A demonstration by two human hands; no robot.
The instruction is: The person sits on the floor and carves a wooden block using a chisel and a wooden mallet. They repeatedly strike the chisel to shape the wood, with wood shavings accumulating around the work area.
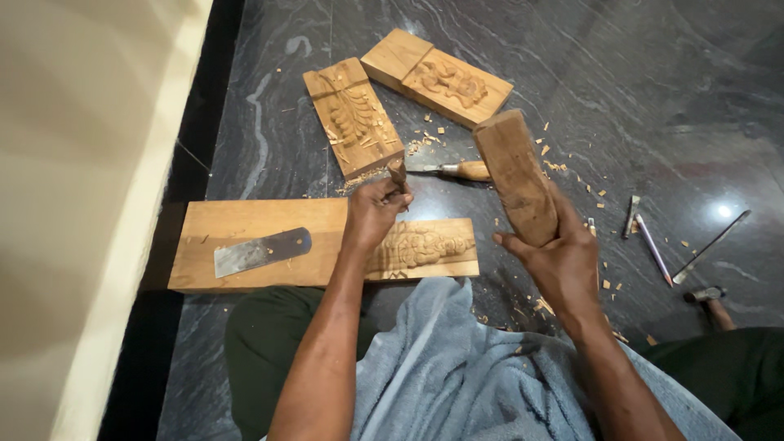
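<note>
- Left hand (374, 214): fingers (390, 196) clenched around a small wooden-handled chisel (398, 173); only the handle butt shows above the fist, the blade is hidden below it.
- Chisel stands near upright, tilted slightly away from the person, tip down on the long pale wooden plank with a relief figure carved into its right half (420, 245).
- Right hand (559, 257): fingers wrapped tight around the lower end of a thick brown wooden mallet block (513, 175).
- Mallet's long axis runs up and slightly left from the fist; its head hangs to the right of the chisel butt, apart from it, roughly level.
- Plank lies crosswise on the dark marble floor (653, 82), long axis left–right, just in front of the lap.
- A flat steel blade (261, 251) rests on the plank's uncarved left half.
- Beyond: two more carved wooden blocks (353, 114), a second wooden-handled chisel (457, 170), scattered chips.
</note>
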